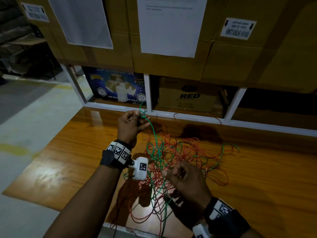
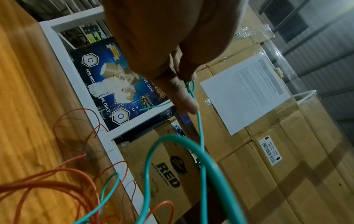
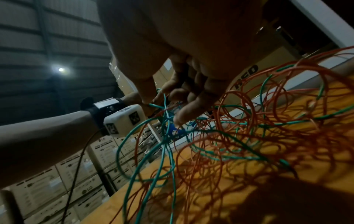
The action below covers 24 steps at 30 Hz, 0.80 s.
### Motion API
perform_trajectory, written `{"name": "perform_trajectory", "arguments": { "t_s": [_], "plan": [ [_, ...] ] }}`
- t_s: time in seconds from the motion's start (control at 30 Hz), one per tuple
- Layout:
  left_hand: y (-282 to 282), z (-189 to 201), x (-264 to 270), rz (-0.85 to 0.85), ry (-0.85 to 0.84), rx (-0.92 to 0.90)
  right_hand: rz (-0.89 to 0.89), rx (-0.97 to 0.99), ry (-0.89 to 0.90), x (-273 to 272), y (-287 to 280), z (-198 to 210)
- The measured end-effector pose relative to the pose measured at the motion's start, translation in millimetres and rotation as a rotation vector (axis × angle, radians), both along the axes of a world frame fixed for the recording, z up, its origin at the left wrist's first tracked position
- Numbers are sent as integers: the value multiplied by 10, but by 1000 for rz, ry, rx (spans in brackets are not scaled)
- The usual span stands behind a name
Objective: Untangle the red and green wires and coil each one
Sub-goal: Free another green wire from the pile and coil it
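My left hand [image 1: 130, 123] pinches the green wire [image 1: 155, 134], which runs toward five o'clock into the red wire [image 1: 187, 152] tangle under my loosely curled right hand [image 1: 186, 179].

A: What is standing behind the wooden table [image 1: 72, 162]?
B: A white shelf frame [image 1: 147, 93] is holding a blue tape box [image 1: 116, 86] at left and a carton marked RED [image 1: 188, 96] at right; paper sheets [image 1: 171, 26] are hanging on cardboard cartons [image 1: 231, 60] above.
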State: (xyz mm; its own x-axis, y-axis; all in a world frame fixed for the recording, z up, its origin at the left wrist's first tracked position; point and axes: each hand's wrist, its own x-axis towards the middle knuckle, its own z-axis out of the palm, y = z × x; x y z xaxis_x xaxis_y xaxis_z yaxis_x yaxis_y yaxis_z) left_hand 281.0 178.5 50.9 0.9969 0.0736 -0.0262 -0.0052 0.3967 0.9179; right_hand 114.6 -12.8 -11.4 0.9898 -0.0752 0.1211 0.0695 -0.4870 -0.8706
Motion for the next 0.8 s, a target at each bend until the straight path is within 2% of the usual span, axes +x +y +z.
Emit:
{"name": "perform_trajectory", "arguments": {
  "t_s": [0.1, 0.17, 0.23, 0.3, 0.4, 0.47, 0.53, 0.6, 0.67, 0.73, 0.8],
  "plan": [
    [39, -46, -36, 30, 3, -19, -95, 107, -46, -264, -75, -112],
    [37, -125, -108, 45, 24, -20, -144, 131, 57, -495, -193, -290],
    [18, -221, -184, 57, 48, -12, -32, 160, 255, -669, -279, -452],
    [3, -297, -237, 73, 70, -10, 173, 165, 433, -724, -269, -524],
    [-50, -349, -273, 85, 84, -8, 342, -49, 392, -654, -126, -516],
    [-87, -358, -305, 77, 80, -14, 315, 6, 394, -590, 29, -548],
    [-107, -377, -347, 73, 66, -4, 236, 282, 468, -540, 160, -629],
    [-100, -430, -369, 78, 60, 24, 150, 417, 532, -533, 108, -675],
    [-58, -500, -362, 83, 59, 86, 154, 375, 541, -622, -143, -655],
    [-31, -562, -368, 61, 58, 195, 162, 244, 495, -742, -481, -580],
    [-87, -595, -433, 0, 53, 298, 84, 137, 461, -830, -829, -414]
  ]
}}
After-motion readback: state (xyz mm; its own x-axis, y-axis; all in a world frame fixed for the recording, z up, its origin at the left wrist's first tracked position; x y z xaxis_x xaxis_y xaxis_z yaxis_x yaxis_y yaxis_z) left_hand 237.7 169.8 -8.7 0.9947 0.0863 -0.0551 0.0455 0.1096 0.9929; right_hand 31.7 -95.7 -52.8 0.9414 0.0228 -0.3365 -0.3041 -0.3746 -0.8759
